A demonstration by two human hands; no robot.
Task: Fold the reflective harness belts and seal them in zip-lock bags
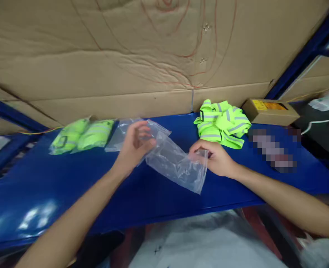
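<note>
A clear plastic bag (178, 165) hangs over the blue table, tilted down to the right. My right hand (213, 156) grips its right end, with thumb and fingers pinched at the edge and partly seen through the film. At the bag's upper left end is my left hand (136, 145), its fingers loosely curled and apart from the thumb. Behind that hand, more flat clear bags (116, 137) lie on the table. Just beyond my right hand sits a loose pile of neon yellow reflective straps (222, 123) with grey stripes and a black buckle.
Two filled bags of neon yellow straps (80, 136) lie at the left. A cardboard box (270, 111) with a yellow label stands at the back right, near a pixelated patch. Cardboard sheeting (125, 74) walls the back of the blue table (97, 193).
</note>
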